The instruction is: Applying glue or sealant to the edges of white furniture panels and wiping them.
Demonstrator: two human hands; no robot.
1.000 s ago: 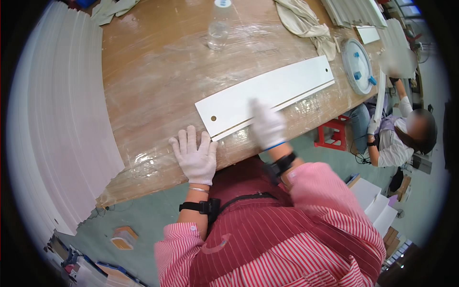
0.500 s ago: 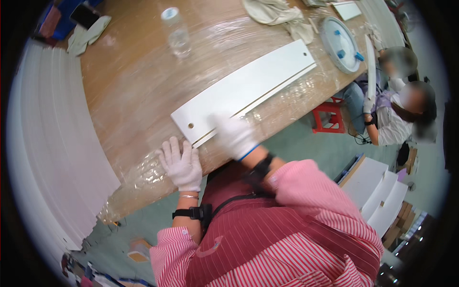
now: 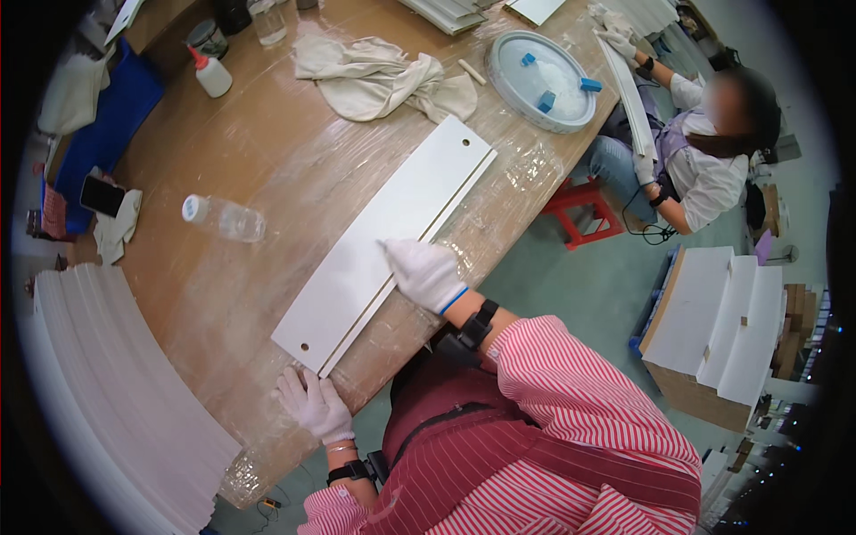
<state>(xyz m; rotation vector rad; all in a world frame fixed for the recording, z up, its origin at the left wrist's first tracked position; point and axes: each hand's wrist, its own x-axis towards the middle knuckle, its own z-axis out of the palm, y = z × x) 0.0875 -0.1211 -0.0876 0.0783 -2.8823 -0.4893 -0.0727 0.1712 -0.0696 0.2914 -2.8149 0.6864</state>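
A long white panel point(image 3: 379, 227) lies flat on the film-covered table, with a narrow groove along its near edge and a small hole towards each end. My left hand point(image 3: 314, 406), in a white glove, rests with spread fingers at the panel's near left end, fingertips by its corner. My right hand point(image 3: 428, 273), gloved too, is closed over the middle of the panel beside the groove. Its fingertips press together near the white surface; whatever they may hold is hidden.
Around the panel are a clear bottle point(image 3: 225, 218), a crumpled cloth point(image 3: 374, 80) and a round tub lid point(image 3: 571, 123) with blue blocks. White boards point(image 3: 116, 383) are stacked at left. A co-worker point(image 3: 704, 152) holds a white strip at right, by a red stool point(image 3: 584, 218).
My view has turned, so the panel appears steeper and further left. My right hand, blurred before near the panel's left end, is now over its middle. My left hand stays by the end.
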